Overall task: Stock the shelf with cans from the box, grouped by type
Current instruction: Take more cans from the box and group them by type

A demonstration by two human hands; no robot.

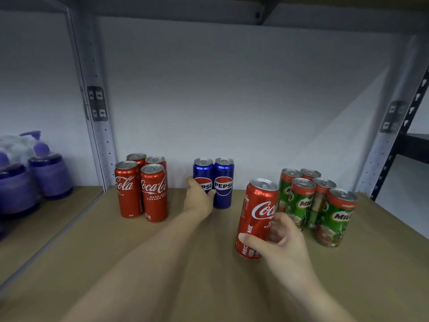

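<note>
Left hand (198, 197) grips a blue aluminium Pepsi can (203, 175); right hand (282, 239) clasps a tilted red aluminium Coca-Cola can (256, 217). Green Milo cans (334, 217) at three o'clock could topple if nudged.

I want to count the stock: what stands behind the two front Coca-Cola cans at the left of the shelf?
Behind the two front Coca-Cola cans stand two more red cans, of which only the silver tops and a little red show. Their labels are covered.
</note>
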